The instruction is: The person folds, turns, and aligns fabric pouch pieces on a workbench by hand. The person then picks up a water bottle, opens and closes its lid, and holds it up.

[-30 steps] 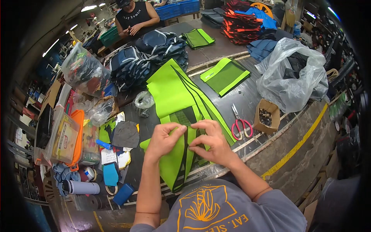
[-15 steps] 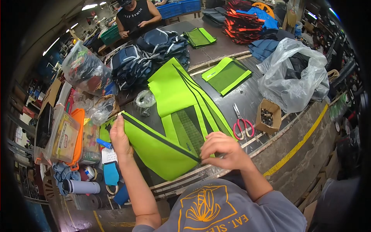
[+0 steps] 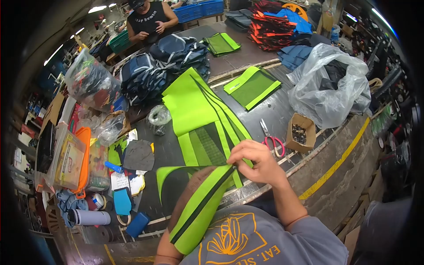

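Note:
A lime-green fabric piece with a dark zipper (image 3: 204, 211) and a mesh panel hangs in front of me, its zipper strip slanting down toward my shirt. My right hand (image 3: 254, 161) pinches the upper end of that strip between thumb and fingers. My left hand (image 3: 201, 177) is behind or inside the piece; the arm shows dimly through the mesh and the fingers are hidden. Just beyond lies a fanned stack of similar green and mesh pieces (image 3: 190, 110). Red-handled scissors (image 3: 274, 143) rest to the right of my right hand.
A cardboard box of small parts (image 3: 301, 132) and a clear plastic bag (image 3: 329, 88) stand on the right. Folded green mesh pieces (image 3: 251, 87) lie farther back. Navy bags (image 3: 150, 73) are piled behind. A bottle (image 3: 90, 217) and containers crowd the left. Another person (image 3: 152, 22) stands across the table.
My left hand has gone from the far-left corner of the green piece to behind its mesh. The piece has swung upright toward me, uncovering papers and a grey patch. My right hand has risen slightly.

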### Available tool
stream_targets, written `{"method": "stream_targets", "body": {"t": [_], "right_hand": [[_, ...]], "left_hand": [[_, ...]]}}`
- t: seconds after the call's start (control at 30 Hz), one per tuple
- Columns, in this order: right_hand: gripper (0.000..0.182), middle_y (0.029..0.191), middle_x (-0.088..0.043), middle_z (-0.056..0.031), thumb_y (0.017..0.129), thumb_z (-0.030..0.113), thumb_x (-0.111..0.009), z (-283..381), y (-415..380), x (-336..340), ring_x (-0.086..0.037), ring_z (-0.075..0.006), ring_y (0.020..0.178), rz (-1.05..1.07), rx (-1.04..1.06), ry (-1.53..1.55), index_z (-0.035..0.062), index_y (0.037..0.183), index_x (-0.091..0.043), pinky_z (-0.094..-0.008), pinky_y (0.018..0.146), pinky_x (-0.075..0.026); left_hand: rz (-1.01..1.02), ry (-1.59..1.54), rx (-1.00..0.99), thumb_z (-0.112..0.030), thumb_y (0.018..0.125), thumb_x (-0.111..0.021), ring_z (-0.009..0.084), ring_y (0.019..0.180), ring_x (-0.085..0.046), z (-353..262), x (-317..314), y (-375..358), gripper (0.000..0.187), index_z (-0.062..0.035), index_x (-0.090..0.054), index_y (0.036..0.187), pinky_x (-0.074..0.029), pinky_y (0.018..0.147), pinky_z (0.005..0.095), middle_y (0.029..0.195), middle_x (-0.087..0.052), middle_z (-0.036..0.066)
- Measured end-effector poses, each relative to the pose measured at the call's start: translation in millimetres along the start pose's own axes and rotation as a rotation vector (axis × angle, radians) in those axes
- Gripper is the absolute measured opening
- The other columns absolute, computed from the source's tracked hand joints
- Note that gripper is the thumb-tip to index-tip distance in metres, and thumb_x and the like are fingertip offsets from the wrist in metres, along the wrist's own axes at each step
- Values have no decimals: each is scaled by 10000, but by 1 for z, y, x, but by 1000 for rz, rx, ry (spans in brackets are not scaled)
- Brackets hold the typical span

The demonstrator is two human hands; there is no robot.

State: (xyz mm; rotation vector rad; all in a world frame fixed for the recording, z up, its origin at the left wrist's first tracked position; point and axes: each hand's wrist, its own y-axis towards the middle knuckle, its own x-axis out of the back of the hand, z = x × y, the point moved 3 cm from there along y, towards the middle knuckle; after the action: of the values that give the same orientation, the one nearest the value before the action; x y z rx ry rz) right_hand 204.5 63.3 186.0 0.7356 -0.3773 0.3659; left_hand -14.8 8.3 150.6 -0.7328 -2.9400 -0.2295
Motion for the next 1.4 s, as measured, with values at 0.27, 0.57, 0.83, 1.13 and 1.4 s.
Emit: {"method": "stream_targets", "body": {"t": [0.27,0.57,0.83,1.13,1.4], "right_hand": [[216,941,-751,-84,791,-6,-830,1,8,-9,-713,-257,833,-271,42,-27,43,993,-771,-354,741,-548],[250,952,-746,-77,819,21,-846,33,6,-44,-711,-240,823,-146,208,49,55,1058,-782,-356,725,-552],[222,1060,-740,-94,862,8,-809,7,20,-20,-696,-197,880,-371,-117,0,30,1082,-786,-307,742,-544],[153,1025,-707,-98,938,43,-712,-12,15,-40,-663,-158,896,-113,-70,195,-1,1069,-777,-291,764,-535],[208,959,-686,-87,949,53,-612,-63,12,-55,-667,-166,877,394,-313,745,-44,1060,-758,-308,792,-540]], "left_hand": [[-263,120,68,-91,996,-719,234,1296,-641,12,9,12,488,-5,-613,1464,-495,1112,375,1453,-649,147],[-399,-270,58,-57,969,-750,231,1323,-626,21,23,11,569,-18,-576,1510,-480,1140,386,1441,-666,145],[-328,-31,65,-21,887,-846,184,1209,-670,18,13,7,626,-6,-611,1467,-530,1059,346,1374,-694,100],[-553,115,-93,-34,851,-879,177,1105,-691,9,0,16,490,-14,-695,1305,-545,1000,335,1225,-731,85],[-398,367,-17,-90,804,-896,247,1029,-729,4,13,14,355,-54,-742,1121,-565,885,375,1068,-760,115]]}}
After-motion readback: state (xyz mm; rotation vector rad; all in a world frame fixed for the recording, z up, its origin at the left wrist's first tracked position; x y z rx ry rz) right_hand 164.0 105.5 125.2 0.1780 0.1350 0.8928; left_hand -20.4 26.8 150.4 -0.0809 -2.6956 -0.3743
